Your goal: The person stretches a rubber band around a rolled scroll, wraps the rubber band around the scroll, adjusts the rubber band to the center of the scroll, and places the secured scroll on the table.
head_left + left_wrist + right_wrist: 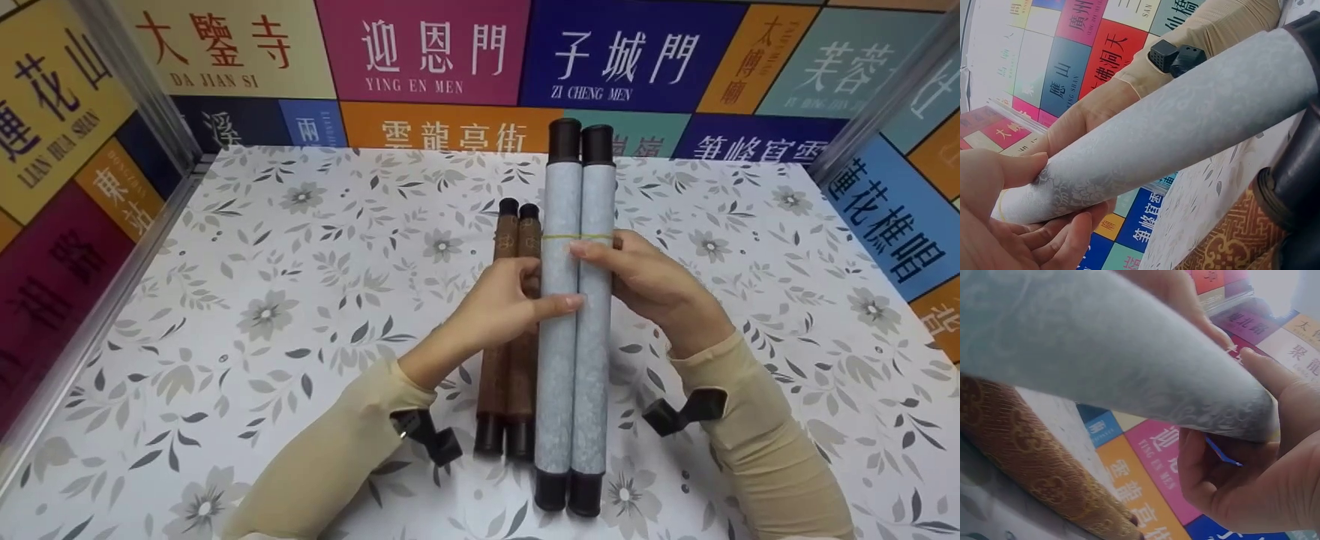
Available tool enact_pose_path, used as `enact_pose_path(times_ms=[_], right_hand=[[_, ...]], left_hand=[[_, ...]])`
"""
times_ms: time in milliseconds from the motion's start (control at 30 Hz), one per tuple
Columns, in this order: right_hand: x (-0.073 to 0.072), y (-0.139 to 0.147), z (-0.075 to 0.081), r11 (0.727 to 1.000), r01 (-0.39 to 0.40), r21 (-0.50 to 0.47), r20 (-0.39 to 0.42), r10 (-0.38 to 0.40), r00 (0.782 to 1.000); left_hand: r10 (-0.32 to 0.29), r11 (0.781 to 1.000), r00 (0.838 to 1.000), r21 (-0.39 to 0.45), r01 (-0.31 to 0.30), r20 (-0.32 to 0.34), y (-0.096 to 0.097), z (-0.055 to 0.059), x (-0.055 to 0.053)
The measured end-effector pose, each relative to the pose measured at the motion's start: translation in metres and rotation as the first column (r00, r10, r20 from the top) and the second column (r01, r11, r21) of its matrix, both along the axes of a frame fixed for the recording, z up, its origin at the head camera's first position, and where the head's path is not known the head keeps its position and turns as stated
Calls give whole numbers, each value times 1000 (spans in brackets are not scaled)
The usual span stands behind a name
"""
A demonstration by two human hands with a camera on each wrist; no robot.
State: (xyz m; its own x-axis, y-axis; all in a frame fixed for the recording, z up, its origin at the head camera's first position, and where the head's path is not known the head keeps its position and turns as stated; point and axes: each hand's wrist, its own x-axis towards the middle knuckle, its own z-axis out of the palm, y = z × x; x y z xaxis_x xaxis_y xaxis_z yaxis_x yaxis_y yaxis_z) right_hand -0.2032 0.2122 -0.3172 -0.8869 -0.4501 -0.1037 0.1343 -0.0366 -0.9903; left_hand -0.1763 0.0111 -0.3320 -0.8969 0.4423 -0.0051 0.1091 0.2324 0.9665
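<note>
Both hands hold a pale blue-grey scroll [556, 360], wound into two parallel rolls with dark end knobs and a thin yellow band round the upper part. It is raised above the table. My left hand [499, 304] grips it from the left, its thumb across the front. From the right, my right hand [664, 285] holds it near the yellow band, its thumb on the front and fingers behind. In the right wrist view the cloth of the scroll [1129, 365] shows a floral weave. A brown, gold-patterned scroll [493, 360], also double-rolled, lies on the table behind and left.
A white tabletop [360, 277] with grey flowers and leaves lies underneath. Coloured panels with Chinese lettering [427, 49] stand along the back and sides. Black wrist cameras [686, 411] sit over the beige sleeves [337, 442].
</note>
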Motion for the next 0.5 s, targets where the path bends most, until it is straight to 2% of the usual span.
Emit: enact_pose_path(times_ms=[67, 167, 300, 400, 500], right_hand=[[-1, 2, 3, 1000, 13, -21, -17, -13, 1000], [-2, 3, 5, 996, 70, -62, -37, -73, 997], [-4, 2, 4, 984, 150, -94, -47, -154, 987], [-4, 4, 4, 983, 165, -75, -51, -169, 984], [-4, 8, 4, 993, 119, 0, -56, -118, 991]], left_hand=[[-18, 1000, 1000, 21, 18, 10, -1, 0, -1], [-72, 997, 997, 40, 71, 17, -2, -1, -2], [-155, 987, 988, -45, 156, 11, -4, -2, -2], [-166, 981, 986, -102, 167, 18, -4, -3, -1], [-135, 986, 990, -92, 137, 29, -4, -2, 1]])
